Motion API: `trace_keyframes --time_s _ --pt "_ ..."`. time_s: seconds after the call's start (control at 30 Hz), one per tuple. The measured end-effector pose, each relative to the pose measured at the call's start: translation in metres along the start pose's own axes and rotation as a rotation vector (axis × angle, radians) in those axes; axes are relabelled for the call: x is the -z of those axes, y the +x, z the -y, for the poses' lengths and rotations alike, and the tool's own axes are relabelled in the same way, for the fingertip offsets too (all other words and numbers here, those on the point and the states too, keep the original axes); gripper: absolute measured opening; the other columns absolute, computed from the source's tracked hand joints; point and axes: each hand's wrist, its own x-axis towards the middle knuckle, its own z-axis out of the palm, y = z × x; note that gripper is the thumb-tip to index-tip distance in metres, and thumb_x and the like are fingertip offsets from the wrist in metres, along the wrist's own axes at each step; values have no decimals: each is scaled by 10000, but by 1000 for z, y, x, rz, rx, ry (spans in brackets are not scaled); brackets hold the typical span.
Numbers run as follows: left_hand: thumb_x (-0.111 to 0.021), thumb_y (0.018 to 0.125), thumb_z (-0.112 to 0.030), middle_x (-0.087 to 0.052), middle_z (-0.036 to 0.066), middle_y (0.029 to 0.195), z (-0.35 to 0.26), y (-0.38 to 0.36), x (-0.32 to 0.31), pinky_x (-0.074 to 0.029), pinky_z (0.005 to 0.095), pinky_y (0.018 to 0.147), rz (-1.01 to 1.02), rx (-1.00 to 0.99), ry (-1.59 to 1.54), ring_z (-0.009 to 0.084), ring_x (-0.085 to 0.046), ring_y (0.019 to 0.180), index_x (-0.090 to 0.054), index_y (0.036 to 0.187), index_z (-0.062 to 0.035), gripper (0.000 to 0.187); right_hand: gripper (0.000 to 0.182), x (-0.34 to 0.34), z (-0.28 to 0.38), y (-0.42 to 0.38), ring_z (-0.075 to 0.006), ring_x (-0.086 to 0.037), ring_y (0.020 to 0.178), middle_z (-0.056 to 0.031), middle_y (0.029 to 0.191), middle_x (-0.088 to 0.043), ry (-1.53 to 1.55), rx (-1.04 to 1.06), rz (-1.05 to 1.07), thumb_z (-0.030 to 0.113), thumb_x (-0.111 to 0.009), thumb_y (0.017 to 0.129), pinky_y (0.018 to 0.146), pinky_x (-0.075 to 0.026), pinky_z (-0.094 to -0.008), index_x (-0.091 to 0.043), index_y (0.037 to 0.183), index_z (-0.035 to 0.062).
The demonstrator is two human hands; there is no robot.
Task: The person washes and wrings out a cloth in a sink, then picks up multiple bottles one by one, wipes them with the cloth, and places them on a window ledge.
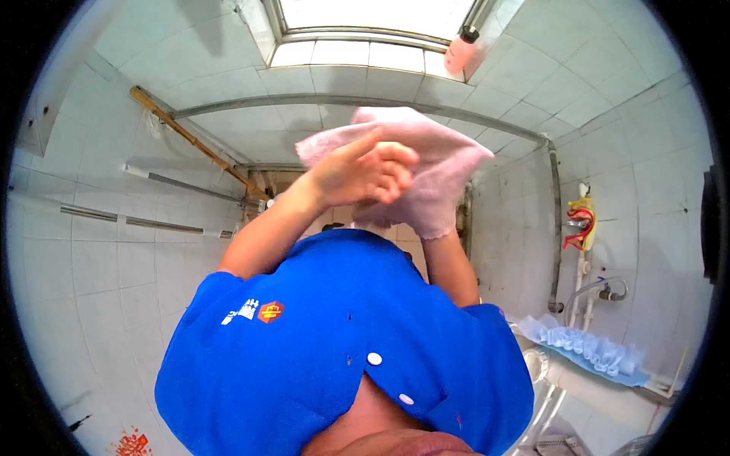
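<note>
A pale pink cloth is spread out in front of my chest, below the window. My left hand is in front of its left part, with the thumb stretched out and the fingers loosely bent and apart; nothing shows between them. My right forearm rises to the lower right edge of the cloth, which covers my right hand, so its fingers are hidden.
A bright window has a pink bottle on its sill. A bamboo pole and metal rails are at the left. Pipes, a tap and a blue ruffled item are at the right.
</note>
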Motion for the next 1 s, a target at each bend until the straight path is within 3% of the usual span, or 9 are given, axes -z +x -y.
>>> trace_keyframes --time_s 0.07,0.13,0.17,0.4,0.6,0.67,0.73,0.9,1.0 --pt "-408 982 -524 -667 135 931 3 -4 2 -559 280 704 -17 -114 119 191 -671 771 -571 1163 -23 557 526 8 -12 -8 -283 -485 1035 -135 1079 -513 47 -35 3 261 -698 653 866 -388 -380 -506 1090 40" --pt "-476 949 -537 -655 90 841 19 20 7 -560 264 653 -474 63 378 150 -662 716 -608 1074 -68 503 543 0 -20 -19 -285 -479 1050 -138 1097 -507 93 -32 35 260 -700 657 879 -381 -381 -496 1108 37" --pt "-518 968 -404 -645 45 805 29 28 10 -543 233 633 -555 176 621 103 -644 698 -612 1007 -78 342 551 -3 -22 -25 -286 -476 1057 -140 1105 -504 112 -30 48 260 -700 659 886 -378 -381 -492 1117 35" --pt "-629 924 -145 -611 17 977 98 -8 41 -504 257 763 -434 114 1007 79 -574 867 -598 1115 -24 228 612 -9 -65 -53 -290 -456 1109 -151 1168 -484 208 -27 190 258 -705 672 931 -354 -382 -458 1181 24" --pt "-668 885 -143 -635 17 971 143 -58 102 -492 257 756 -683 200 543 85 -588 851 -615 1101 -20 254 665 -1 -96 -103 -295 -438 1154 -160 1221 -466 225 -181 225 256 -709 684 971 -333 -383 -429 1236 15" --pt "-683 868 -159 -648 22 921 172 -89 140 -495 259 725 -816 234 607 89 -598 811 -624 1084 -21 263 682 -5 -104 -114 -296 -432 1168 -164 1238 -460 229 -242 230 255 -710 687 984 -327 -383 -419 1255 12" --pt "-698 850 -179 -647 25 852 213 -142 201 -503 264 688 -1011 297 1071 95 -602 757 -639 1036 -25 249 700 -13 -113 -123 -297 -426 1183 -167 1256 -454 228 -288 235 254 -711 691 997 -320 -383 -410 1273 9" --pt "-771 717 -359 -691 170 988 272 -265 289 -518 357 812 -1295 778 899 272 -666 899 -675 1045 -39 468 744 -61 -139 -158 -301 -411 1220 -175 1301 -440 205 -415 320 253 -715 701 1029 -303 -384 -386 1319 1" --pt "-788 702 -356 -691 167 994 293 -310 333 -515 361 824 -1421 958 1001 272 -662 919 -679 1035 -40 472 771 -109 -161 -187 -303 -402 1242 -179 1327 -431 188 -489 397 252 -717 707 1049 -293 -384 -371 1347 -4"
